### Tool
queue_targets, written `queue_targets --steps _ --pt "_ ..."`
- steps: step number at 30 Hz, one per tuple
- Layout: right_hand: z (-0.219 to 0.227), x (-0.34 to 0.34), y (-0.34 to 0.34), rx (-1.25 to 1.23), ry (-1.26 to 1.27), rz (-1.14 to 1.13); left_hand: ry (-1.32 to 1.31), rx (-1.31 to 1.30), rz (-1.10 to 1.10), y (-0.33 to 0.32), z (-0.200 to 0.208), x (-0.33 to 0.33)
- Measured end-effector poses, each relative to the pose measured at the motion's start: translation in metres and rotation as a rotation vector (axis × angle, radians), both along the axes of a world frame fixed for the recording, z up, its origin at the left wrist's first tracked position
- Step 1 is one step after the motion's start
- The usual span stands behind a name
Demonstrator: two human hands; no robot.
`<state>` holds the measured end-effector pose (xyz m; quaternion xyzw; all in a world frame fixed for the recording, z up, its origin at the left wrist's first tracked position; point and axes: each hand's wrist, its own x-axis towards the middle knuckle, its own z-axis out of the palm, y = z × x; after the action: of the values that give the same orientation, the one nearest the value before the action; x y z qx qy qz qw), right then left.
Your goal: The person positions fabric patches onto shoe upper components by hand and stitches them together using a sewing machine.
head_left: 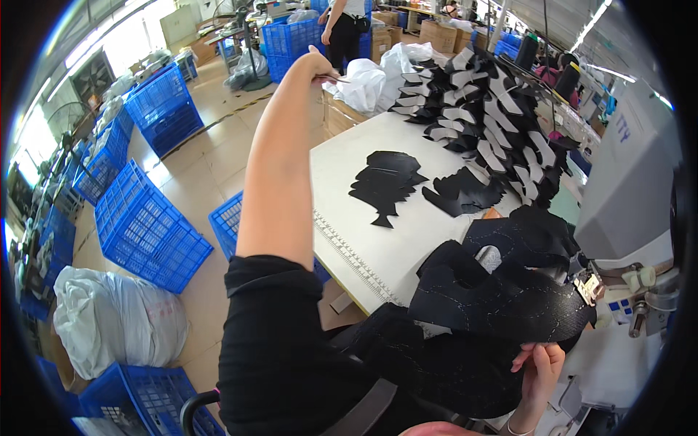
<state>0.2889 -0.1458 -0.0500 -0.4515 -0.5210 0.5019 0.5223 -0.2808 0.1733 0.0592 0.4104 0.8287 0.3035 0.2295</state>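
My left hand (pixel 322 65) is stretched far out over the table's far left corner, beside white plastic bags (pixel 363 83). Its fingers are closed around something thin and dark, too small to make out. Close to me on the right, my right hand (pixel 542 367) has its curled fingers on the lower edge of a stitched black fabric piece (pixel 502 301). That piece lies in a layered heap reaching under the sewing machine's head (pixel 587 285). Two small stacks of black cut pieces, one upright (pixel 385 182) and one beside it (pixel 465 192), lie on the white table (pixel 342 152).
Black and grey cut pieces (pixel 487 120) cover the table's far right. The machine's grey body (pixel 629 167) stands at right. Blue crates (pixel 149 229) and a full white sack (pixel 116 320) stand on the floor at left. Another person (pixel 345 33) stands beyond the table.
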Motion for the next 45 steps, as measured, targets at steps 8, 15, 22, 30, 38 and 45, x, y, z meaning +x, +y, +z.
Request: queue_targets --steps 8,15,22,30,38,45 --pt "0.003 0.004 -0.008 0.045 -0.097 0.003 0.089 0.036 -0.222 -0.007 0.002 -0.005" --pt "0.009 -0.015 0.001 0.096 -0.052 0.125 -0.299 0.385 -1.194 -0.123 -0.049 0.188" --pt "0.01 -0.024 0.006 0.013 -0.002 0.048 -0.492 0.72 -1.735 -0.207 -0.051 0.317" --pt "0.015 -0.029 0.011 -0.06 0.082 0.165 -0.413 0.57 -1.505 -0.209 -0.06 0.334" --pt "0.012 -0.026 0.005 0.15 -0.165 0.086 -0.253 0.788 -1.508 -0.219 -0.066 0.355" --pt "0.003 -0.025 0.001 0.154 -0.012 -0.005 -0.218 0.992 -1.488 -0.226 -0.078 0.361"
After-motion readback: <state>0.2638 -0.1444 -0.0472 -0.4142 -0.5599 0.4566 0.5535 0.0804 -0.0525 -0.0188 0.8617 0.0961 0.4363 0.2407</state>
